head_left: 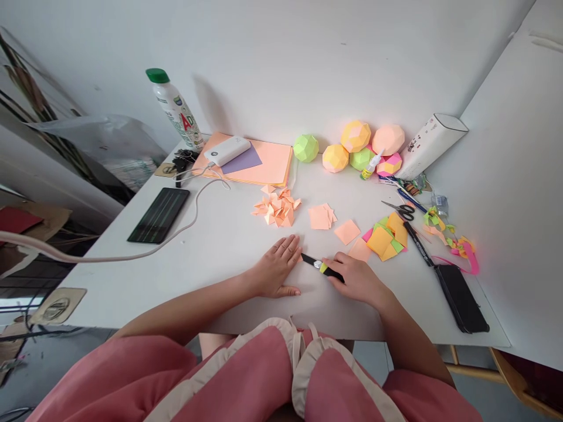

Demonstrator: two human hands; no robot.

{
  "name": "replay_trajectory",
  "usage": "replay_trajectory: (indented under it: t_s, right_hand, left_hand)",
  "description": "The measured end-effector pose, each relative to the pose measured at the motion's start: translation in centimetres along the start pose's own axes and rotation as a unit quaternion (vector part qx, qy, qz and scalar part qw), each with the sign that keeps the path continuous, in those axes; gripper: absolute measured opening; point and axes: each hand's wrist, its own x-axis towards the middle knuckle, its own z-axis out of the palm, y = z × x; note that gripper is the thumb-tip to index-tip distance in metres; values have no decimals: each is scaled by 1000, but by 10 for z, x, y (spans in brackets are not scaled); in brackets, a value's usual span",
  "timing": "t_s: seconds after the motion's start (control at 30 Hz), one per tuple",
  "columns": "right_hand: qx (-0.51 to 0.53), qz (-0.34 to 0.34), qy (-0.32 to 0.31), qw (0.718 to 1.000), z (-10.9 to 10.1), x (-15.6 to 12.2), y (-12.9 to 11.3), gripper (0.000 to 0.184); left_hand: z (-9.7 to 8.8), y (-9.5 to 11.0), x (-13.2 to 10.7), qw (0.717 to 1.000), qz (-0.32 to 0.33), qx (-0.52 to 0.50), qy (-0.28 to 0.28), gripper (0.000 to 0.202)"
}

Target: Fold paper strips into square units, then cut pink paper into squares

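Observation:
My left hand (277,268) lies flat on the white table, fingers together and thumb out to the side. A little orange paper shows by its fingertips; the rest is hidden under the hand. My right hand (357,275) is closed around a utility knife (331,271) with a black and yellow handle. Its dark blade points left and reaches close to the left fingers. Beyond the hands lie a heap of folded peach paper pieces (277,208), a few peach paper squares (322,216) and a single peach square (347,232).
Coloured paper squares (387,237), scissors (401,210), a black marker (419,243) and a black case (461,298) lie at right. Faceted paper balls (306,147) and a glue bottle (370,167) stand at the wall. A phone (159,215), cable (193,218) and white bottle (178,111) are left.

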Motion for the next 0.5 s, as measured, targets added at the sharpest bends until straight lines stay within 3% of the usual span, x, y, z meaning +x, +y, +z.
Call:
replay_trajectory:
  t_s: [0.3,0.5]
  right_hand:
    - [-26,-1,19,999,5,8,-11,44]
    - [-19,14,4,1000,1,6,-5,45]
  left_hand:
    - [0,0,0,1000,-1,-1,-3,108]
    - [0,0,0,1000,-1,3,-1,107]
